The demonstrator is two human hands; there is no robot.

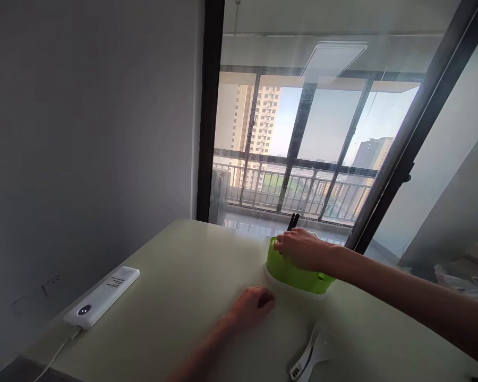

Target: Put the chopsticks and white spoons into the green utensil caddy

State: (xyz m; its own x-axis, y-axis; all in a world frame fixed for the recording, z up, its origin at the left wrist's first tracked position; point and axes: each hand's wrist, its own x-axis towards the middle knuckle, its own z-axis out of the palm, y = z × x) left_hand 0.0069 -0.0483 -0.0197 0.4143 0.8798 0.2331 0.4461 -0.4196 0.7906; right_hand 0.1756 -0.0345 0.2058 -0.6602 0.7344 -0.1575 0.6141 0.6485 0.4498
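A bright green utensil holder (302,277) with a white base stands toward the far right of the table. Over its rim reaches my right hand (300,248), fingers curled and pointing down at its left end. What those fingers grip is hidden. Black chopsticks (293,222) stick up just behind the hand; whether they touch it I cannot tell. My left hand (255,305) lies on the table in front of the holder, blurred, with its fingers curled in and nothing visible in them. White spoons (311,358) lie near the front edge, one with a barcode label.
The pale green table (183,297) meets a grey wall on the left and a glass door with a dark frame (211,106) behind. A white power strip (103,297) with a cable (58,354) lies along the left edge. Plastic bags (462,284) show at far right.
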